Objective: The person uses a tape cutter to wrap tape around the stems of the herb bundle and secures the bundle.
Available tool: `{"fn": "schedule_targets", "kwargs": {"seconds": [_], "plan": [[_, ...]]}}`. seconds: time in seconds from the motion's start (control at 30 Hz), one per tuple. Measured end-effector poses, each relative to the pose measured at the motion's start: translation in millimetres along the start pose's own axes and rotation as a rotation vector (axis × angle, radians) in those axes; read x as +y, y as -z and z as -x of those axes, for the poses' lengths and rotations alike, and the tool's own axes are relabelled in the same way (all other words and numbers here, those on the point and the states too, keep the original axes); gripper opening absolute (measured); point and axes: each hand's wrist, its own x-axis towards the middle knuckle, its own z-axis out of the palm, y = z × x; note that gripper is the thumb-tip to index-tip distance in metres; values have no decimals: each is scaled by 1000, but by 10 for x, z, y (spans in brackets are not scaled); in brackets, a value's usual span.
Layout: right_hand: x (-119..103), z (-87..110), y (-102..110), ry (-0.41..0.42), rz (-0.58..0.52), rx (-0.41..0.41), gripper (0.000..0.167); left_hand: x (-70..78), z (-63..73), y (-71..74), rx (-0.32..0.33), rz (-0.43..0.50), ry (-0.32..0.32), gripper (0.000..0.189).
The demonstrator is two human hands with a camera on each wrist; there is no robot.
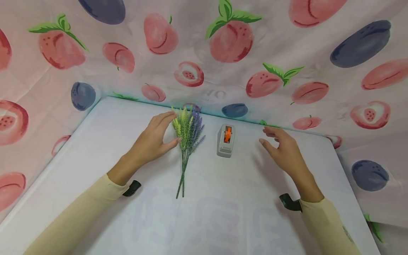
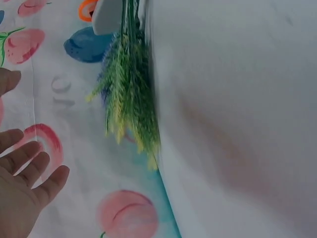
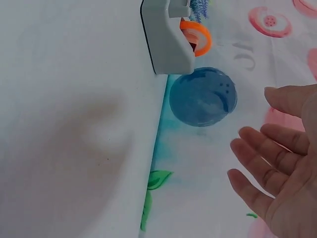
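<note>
Two sprigs of artificial lavender, one yellow-green [image 1: 182,124] and one purple [image 1: 196,129], lie together on the white table with their green stems crossed. My left hand [image 1: 153,138] hovers just left of the blossoms, fingers spread; in the left wrist view the hand [image 2: 25,183] appears apart from the flowers [image 2: 126,94]. Right of the sprigs sits a grey tape dispenser [image 1: 225,147] with an orange tape core [image 1: 227,134]. Farther right, my right hand [image 1: 282,148] is held in the air with loosely bent fingers and nothing in it. The right wrist view shows a gap between that hand [image 3: 282,158] and the dispenser [image 3: 171,44].
The white table [image 1: 204,219] reaches back to a fruit-print cloth [image 1: 197,46], which hangs behind it and along both sides. A dark device sits at each wrist, one on the left [image 1: 132,188] and one on the right [image 1: 290,203].
</note>
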Motion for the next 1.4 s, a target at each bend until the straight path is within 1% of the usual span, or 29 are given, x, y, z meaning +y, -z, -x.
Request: {"fn": "schedule_targets", "kwargs": {"seconds": [0.13, 0.27, 0.47, 0.6, 0.7, 0.8, 0.93, 1.07, 1.2, 1.3, 1.4], "plan": [[35, -58, -23, 4, -70, 5, 47, 66, -90, -88, -27, 95, 81, 69], [72, -111, -76, 3, -112, -5, 46, 133, -175, -186, -44, 187, 126, 68], [114, -183, -169, 8, -115, -22, 46, 213, -310, -345, -82, 307, 207, 70], [134, -237, -223, 6, -118, -31, 45, 265, -397, -449, -123, 378, 256, 69], [139, -279, -265, -6, -114, -53, 45, 292, -445, -533, -149, 437, 278, 68], [136, -326, -304, 2, -119, -80, 45, 299, -482, -621, -154, 474, 286, 66], [135, -389, -357, 23, -150, -106, 44, 304, -525, -726, -162, 476, 290, 65], [125, -434, -403, 13, -181, -124, 44, 314, -578, -828, -193, 484, 300, 65], [97, -470, -436, 14, -203, -133, 43, 325, -643, -923, -218, 521, 324, 63], [70, -497, -456, 24, -208, -135, 44, 329, -688, -989, -225, 553, 339, 63], [59, -526, -477, 12, -210, -150, 45, 326, -719, -1049, -231, 584, 353, 62]]}}
